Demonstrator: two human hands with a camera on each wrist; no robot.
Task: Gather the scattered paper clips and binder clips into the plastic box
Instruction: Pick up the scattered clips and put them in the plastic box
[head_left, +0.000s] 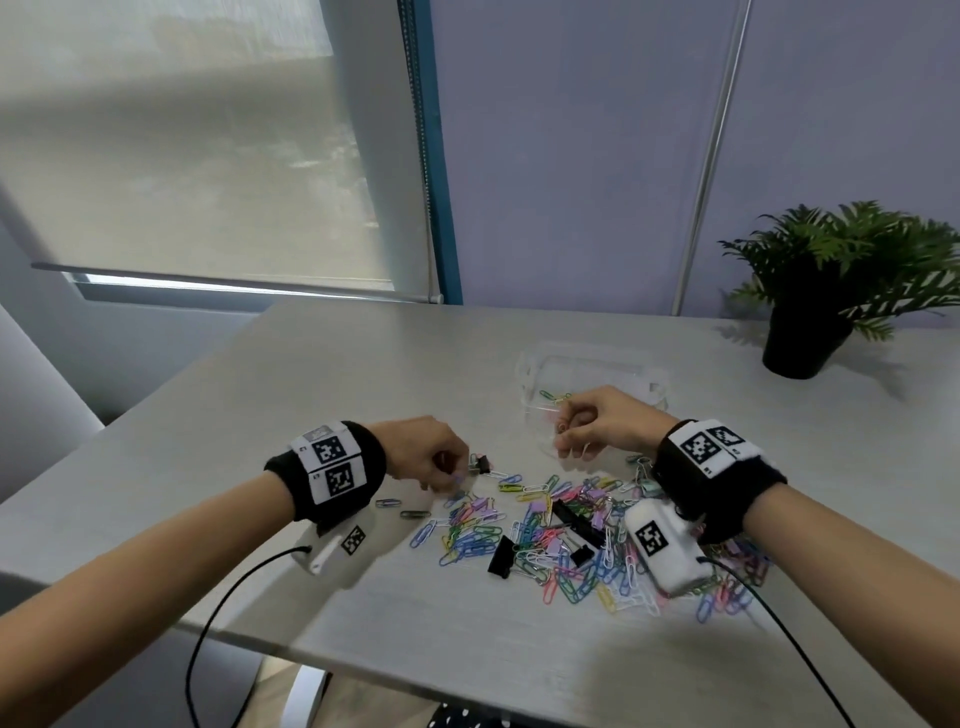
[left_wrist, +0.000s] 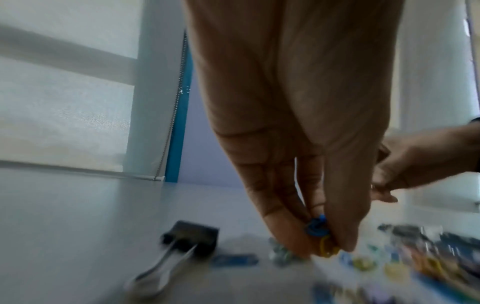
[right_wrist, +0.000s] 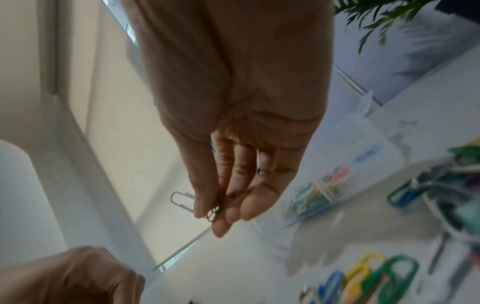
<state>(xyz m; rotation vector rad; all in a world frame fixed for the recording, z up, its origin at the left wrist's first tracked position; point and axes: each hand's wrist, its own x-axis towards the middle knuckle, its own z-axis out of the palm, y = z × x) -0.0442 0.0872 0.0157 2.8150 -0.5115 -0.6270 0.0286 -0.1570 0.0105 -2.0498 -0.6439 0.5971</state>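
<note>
Several coloured paper clips (head_left: 561, 540) and black binder clips (head_left: 503, 557) lie scattered on the grey table (head_left: 322, 374). A clear plastic box (head_left: 592, 371) stands behind the pile with a few clips in it (right_wrist: 315, 191). My left hand (head_left: 441, 462) hovers over the pile's left edge and pinches blue and yellow paper clips (left_wrist: 318, 232) between thumb and fingers. A small black binder clip (left_wrist: 192, 234) lies just beside it. My right hand (head_left: 587, 426) is raised near the box's front edge, pinching several paper clips (right_wrist: 182, 200), one white and one green.
A potted green plant (head_left: 831, 291) stands at the table's back right. A window with a lowered blind (head_left: 197, 171) is behind the table's left side. Cables (head_left: 223, 613) hang from both wrist cameras past the table's front edge.
</note>
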